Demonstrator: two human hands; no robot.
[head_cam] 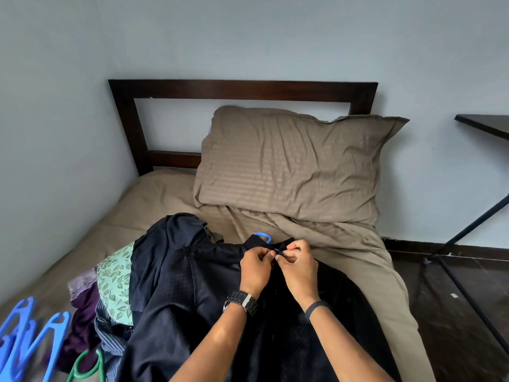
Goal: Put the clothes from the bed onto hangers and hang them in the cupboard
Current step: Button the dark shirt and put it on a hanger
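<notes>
Both hands, left hand (pixel 256 267) and right hand (pixel 296 261), are pinching the collar of the dark garment (pixel 192 285) just below the pillow (pixel 289 166), probably fastening it so it's staying on the blue hanger (pixel 263 236) poking out there.

1. Left hand (pixel 254 267) and right hand (pixel 297 264) pinch the collar of a dark navy garment (pixel 192 285) on a tan-sheeted bed (pixel 154 199).
2. A blue plastic hanger hook (pixel 263 236) pokes out just beyond the collar.
3. Spare blue plastic hangers (pixel 30 334) lie near left.
</notes>
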